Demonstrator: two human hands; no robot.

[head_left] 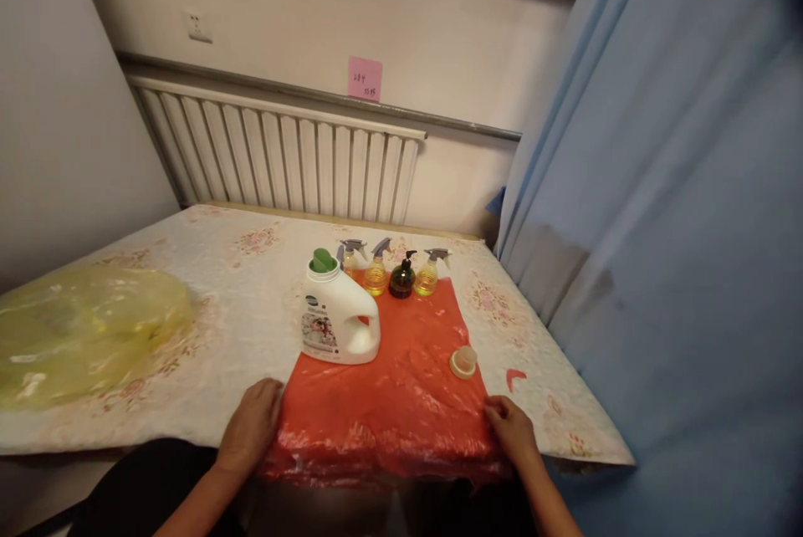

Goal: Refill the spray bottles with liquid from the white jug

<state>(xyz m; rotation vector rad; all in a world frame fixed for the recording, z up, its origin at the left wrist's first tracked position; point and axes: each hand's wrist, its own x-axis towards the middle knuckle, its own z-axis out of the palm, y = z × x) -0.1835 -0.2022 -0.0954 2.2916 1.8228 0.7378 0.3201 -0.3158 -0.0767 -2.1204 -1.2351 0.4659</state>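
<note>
A red plastic sheet [389, 403] lies over the front of the bed-like surface and hangs past its edge. My left hand [254, 420] is at its left edge, with the fingers curled together against the plastic. On the opposite side, the thumb and fingers of my right hand [511, 430] pinch the right edge. A white detergent jug [342, 324] with a green piece [323, 261] in its mouth stands on the sheet. Behind it are several bottles: spray bottles with yellow liquid [375, 276] and a dark pump bottle [402, 278]. A pale cap [464, 361] sits near the right edge.
Crumpled yellow plastic [94, 328] covers the left of the floral-covered surface [232, 336]. A small red scrap [515, 378] lies right of the sheet. Blue curtain [665, 227] hangs along the right side. A white radiator [282, 152] is on the wall behind.
</note>
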